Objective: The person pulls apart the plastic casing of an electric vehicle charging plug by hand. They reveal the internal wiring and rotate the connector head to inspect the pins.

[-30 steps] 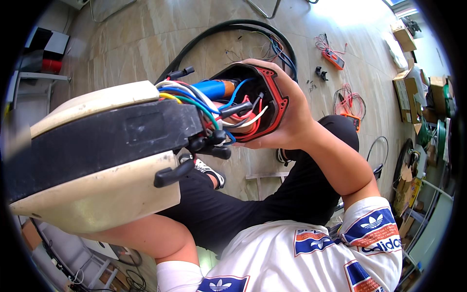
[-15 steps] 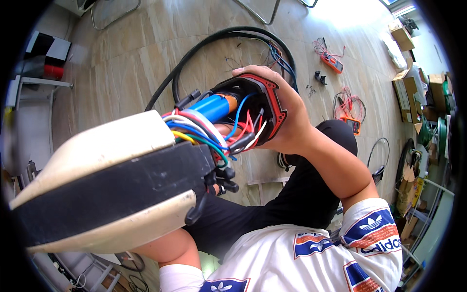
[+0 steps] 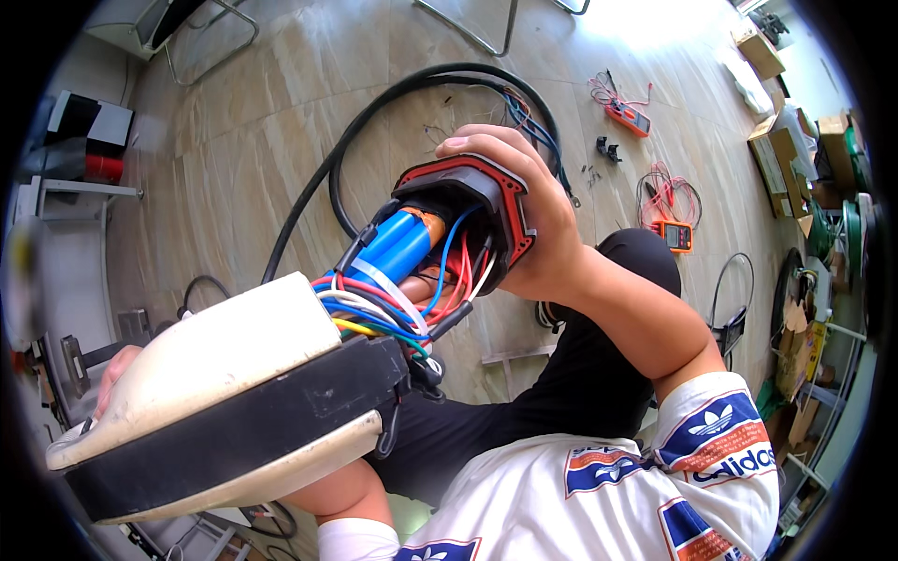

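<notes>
Right hand (image 3: 533,234) has its fingers (image 3: 486,150) clamped round the red-rimmed black end cap (image 3: 468,210), held just off the cream-and-black housing (image 3: 234,402). Blue battery cells (image 3: 398,248) and coloured wires (image 3: 393,304) bridge the gap. Left hand (image 3: 114,374) cradles the housing's far end, grip unclear; judged mid-separation, and the next move needs slack in the wiring.

Beige marble-tiled floor (image 3: 243,140) across frame, metal chair legs (image 3: 477,28) at top, stacked cardboard boxes (image 3: 781,150) upper right, bright glare top centre

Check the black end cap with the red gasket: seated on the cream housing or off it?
Off. The right hand holds the end cap clear of the cream housing; coloured wires and blue cells show between.
</notes>
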Action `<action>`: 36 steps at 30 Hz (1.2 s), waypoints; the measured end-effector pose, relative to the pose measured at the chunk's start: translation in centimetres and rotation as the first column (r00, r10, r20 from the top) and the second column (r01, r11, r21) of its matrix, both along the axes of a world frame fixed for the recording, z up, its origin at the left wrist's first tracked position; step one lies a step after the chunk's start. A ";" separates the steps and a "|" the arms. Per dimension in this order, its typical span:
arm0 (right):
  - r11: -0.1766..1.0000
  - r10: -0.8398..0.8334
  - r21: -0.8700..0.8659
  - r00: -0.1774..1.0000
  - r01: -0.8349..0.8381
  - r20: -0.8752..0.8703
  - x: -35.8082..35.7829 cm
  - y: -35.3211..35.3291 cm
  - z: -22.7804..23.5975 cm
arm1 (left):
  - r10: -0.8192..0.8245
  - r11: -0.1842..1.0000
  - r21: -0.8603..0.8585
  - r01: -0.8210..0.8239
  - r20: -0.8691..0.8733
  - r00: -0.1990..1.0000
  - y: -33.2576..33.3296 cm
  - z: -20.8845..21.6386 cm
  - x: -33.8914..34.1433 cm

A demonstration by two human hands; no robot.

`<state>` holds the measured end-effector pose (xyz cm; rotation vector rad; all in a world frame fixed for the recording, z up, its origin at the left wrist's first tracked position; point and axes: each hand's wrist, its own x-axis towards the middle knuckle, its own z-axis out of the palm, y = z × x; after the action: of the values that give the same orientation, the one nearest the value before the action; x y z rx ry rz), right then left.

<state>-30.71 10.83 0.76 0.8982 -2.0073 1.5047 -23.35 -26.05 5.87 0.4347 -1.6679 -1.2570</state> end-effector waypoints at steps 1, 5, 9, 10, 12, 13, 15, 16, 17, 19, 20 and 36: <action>1.000 -0.005 0.001 1.000 0.005 -0.006 0.0 0.0 0.1 | 0.001 1.000 0.001 -0.001 0.002 1.000 0.0 0.0 0.0; 1.000 -0.005 -0.013 1.000 0.005 -0.014 0.2 -0.1 0.1 | -0.002 1.000 0.008 0.002 -0.004 1.000 0.0 0.0 0.0; 1.000 -0.010 -0.007 1.000 0.010 -0.019 0.1 -0.1 0.2 | -0.006 1.000 0.008 0.006 -0.003 1.000 -0.1 0.1 0.0; 1.000 -0.007 0.012 1.000 0.007 -0.014 0.1 0.0 0.2 | -0.006 1.000 0.008 0.006 -0.002 1.000 -0.1 0.2 0.0; 0.999 0.002 0.048 1.000 -0.002 -0.005 0.2 0.1 0.2 | -0.004 1.000 0.006 0.004 0.002 1.000 -0.1 0.3 0.1; 0.999 0.009 0.049 1.000 -0.009 0.003 0.2 0.1 0.2 | -0.004 1.000 0.005 0.004 0.002 1.000 -0.2 0.3 0.1; 0.998 0.023 0.049 1.000 -0.024 0.019 0.3 0.1 0.1 | -0.005 1.000 0.005 0.005 0.001 1.000 -0.2 0.3 0.2; 0.998 0.035 0.052 0.999 -0.036 0.013 0.2 0.1 0.0 | -0.004 1.000 0.003 0.004 0.002 1.000 -0.2 0.4 0.2; 0.997 0.048 0.054 0.999 -0.048 0.006 0.2 0.1 0.0 | -0.008 1.000 0.008 0.008 0.000 1.000 -0.3 0.4 0.3; 0.997 0.057 0.057 0.998 -0.057 0.001 0.1 0.1 -0.1 | -0.007 1.000 0.007 0.007 0.003 1.000 -0.2 0.3 0.4; 0.997 0.053 0.059 0.999 -0.053 0.003 0.1 0.1 -0.3 | -0.003 1.000 0.003 0.003 0.002 1.000 -0.1 0.2 0.5; 0.990 0.137 0.015 0.976 -0.141 0.170 1.5 -0.8 0.6 | 0.011 0.963 -0.265 0.044 0.203 0.979 -2.3 0.1 1.1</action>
<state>-29.24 10.00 1.35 0.9687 -2.1265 1.6845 -22.30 -28.31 5.99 0.3932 -1.9875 -1.0042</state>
